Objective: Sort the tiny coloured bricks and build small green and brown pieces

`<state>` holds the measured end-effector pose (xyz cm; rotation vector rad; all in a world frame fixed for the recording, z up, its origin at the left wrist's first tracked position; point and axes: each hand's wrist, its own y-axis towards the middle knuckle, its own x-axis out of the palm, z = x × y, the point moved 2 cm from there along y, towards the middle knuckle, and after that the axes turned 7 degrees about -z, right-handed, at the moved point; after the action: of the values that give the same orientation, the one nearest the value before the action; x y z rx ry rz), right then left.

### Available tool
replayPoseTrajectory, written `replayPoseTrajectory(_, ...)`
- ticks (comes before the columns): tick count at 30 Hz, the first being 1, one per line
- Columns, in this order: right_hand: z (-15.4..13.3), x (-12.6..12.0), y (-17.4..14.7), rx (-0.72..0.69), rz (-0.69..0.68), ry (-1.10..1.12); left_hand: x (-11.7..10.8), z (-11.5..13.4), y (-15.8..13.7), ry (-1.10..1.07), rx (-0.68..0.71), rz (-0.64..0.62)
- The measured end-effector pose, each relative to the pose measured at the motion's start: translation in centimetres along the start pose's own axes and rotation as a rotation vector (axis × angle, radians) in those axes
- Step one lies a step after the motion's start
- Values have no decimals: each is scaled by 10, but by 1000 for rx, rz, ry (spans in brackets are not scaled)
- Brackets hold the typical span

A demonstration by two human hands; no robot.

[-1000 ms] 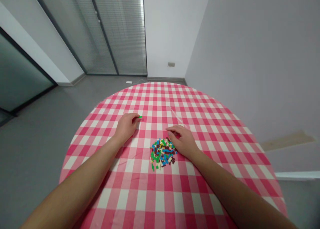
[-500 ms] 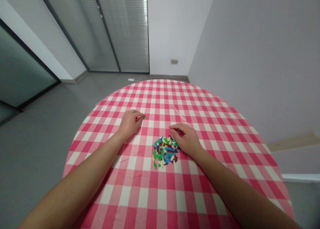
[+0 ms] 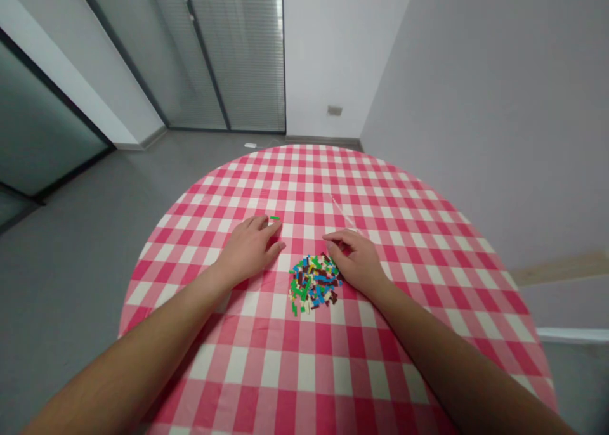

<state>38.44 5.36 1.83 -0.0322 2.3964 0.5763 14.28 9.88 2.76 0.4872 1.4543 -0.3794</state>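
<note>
Spread left hand (image 3: 245,248) just beside a small flat green plastic strip (image 3: 275,218), beyond and left of a multicoloured plastic-brick pile (image 3: 311,285) on a red-and-white checked worktop (image 3: 247,359). Curled right hand (image 3: 359,262) at the pile's right edge, grip unclear. Probably light, stiff; best pinched by the strip's long sides.

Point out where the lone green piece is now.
In the head view, the lone green piece lies on the checked tablecloth, left of centre, right by the left hand and beyond the pile of coloured pieces.
</note>
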Motion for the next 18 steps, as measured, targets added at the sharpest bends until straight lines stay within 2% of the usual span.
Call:
replayPoseTrajectory(11,-1,-1,0,12,-1,-10,8,-8,8,-33,44,-7)
replayPoseTrajectory(18,0,0,0,33,-8,-14,16,-16,13,-125,-13,-58)
